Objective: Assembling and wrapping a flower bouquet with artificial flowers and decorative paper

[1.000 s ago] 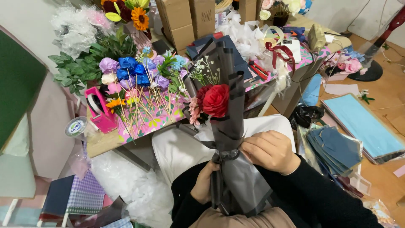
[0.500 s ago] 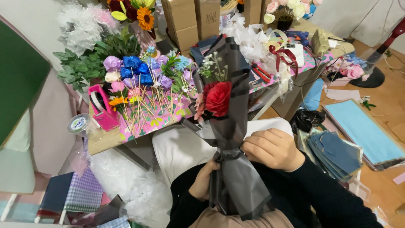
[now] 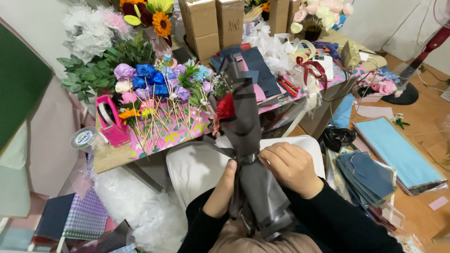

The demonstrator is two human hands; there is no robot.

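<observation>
A single red rose [image 3: 225, 107] sits wrapped in a cone of dark grey sheer paper, the bouquet [image 3: 248, 154] standing nearly upright over the person's lap, just in front of the desk [image 3: 112, 157]. The wrap is pinched in at a narrow waist, and both hands meet there: the right hand [image 3: 291, 167] is curled over the waist from the side, fingers closed on the gathered paper, seemingly to keep the folds bunched, while the left hand [image 3: 224, 187] lies along the stem part just below, thumb up against the wrap, steadying it from the other side. Below the hands the paper flares out again over the lap. Behind the bouquet a white cushioned seat [image 3: 197, 164] shows. On the desk lie paper flowers on thin sticks [image 3: 154, 110] spread over a pink patterned sheet, with a pink tape dispenser [image 3: 111, 122] at its left end. To the right, on the floor, lie stacked blue sheets [image 3: 370, 173].
</observation>
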